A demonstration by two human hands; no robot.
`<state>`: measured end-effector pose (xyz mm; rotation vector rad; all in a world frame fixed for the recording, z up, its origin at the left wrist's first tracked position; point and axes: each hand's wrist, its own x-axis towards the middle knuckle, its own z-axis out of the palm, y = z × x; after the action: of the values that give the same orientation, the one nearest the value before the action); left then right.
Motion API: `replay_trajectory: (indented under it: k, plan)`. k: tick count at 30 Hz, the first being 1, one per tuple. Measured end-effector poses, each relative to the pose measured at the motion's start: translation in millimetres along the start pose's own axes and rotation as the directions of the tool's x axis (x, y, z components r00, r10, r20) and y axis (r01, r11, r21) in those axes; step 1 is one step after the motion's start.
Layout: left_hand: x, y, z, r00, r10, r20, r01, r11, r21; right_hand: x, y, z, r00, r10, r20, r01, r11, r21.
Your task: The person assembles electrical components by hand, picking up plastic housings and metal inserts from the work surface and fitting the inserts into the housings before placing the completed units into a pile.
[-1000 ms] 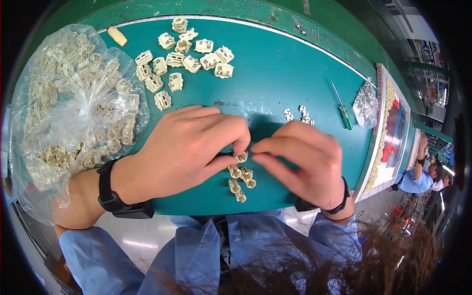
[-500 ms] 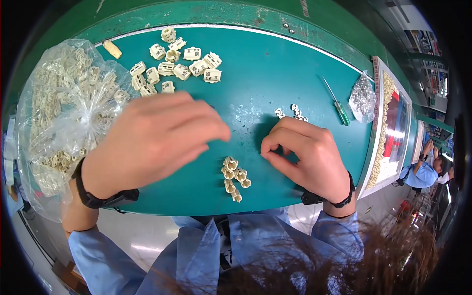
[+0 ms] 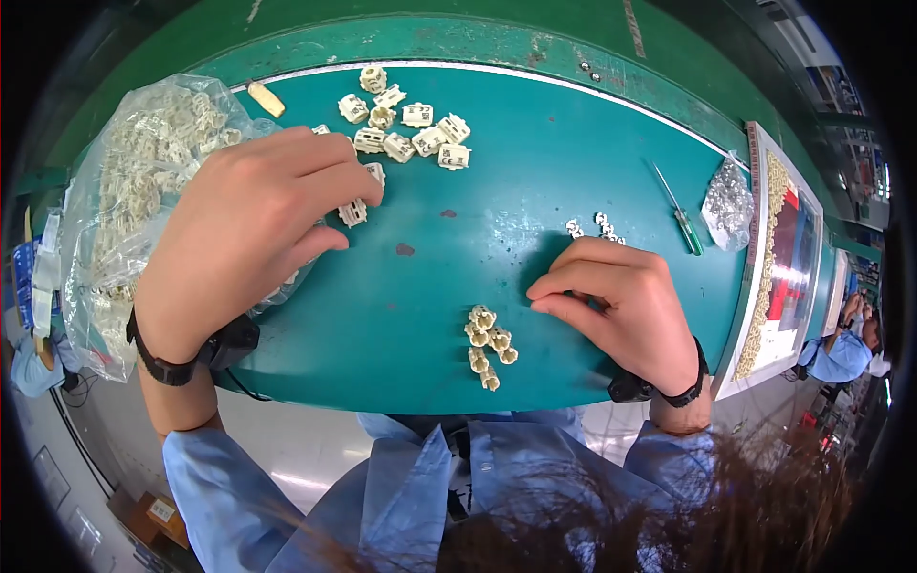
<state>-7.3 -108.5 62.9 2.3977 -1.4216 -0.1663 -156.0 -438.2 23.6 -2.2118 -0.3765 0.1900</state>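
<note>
Thumb and fingers apart, my left hand [image 3: 263,215] is over the near edge of a group of cream plastic housings [image 3: 428,141] with black markings. One slotted housing [image 3: 353,212] shows between its index finger and thumb, close to the fingertips; whether they touch it I cannot tell. My right hand [image 3: 621,306] is low over the table, thumb and index finger pinched together; anything between them is too small to make out. Small silver-white clips [image 3: 605,227] lie just beyond it. To its left, several hollow cream sockets [image 3: 480,334] are clustered on the green table.
A big clear bag [image 3: 105,229] full of cream parts fills the left side. On the right are a green-handled screwdriver [image 3: 684,222], a small bag of metal parts [image 3: 728,205] and a white-framed board [image 3: 755,315]. A tan stub [image 3: 266,98] lies near the far edge.
My left hand has moved left, from above the middle of the table to the cream housings. The right hand stays pinched in nearly the same place. The whole view has shifted slightly.
</note>
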Motion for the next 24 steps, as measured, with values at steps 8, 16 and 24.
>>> replay_trajectory:
  k: [8,16,24]
  plan:
    - [-3,-8,4,0.998,0.007,0.069,-0.013,0.996,0.087,7,-10,1,0.995,0.103,-0.012,-0.103,0.993,-0.05]
    - [8,11,40,0.986,0.152,-0.066,-0.163,0.963,-0.214,7,-5,4,0.997,-0.083,0.0,0.082,0.984,-0.159]
    - [9,26,74,0.979,0.163,-0.122,-0.197,0.908,-0.369,10,-6,5,0.995,-0.086,0.052,0.096,0.967,-0.236]
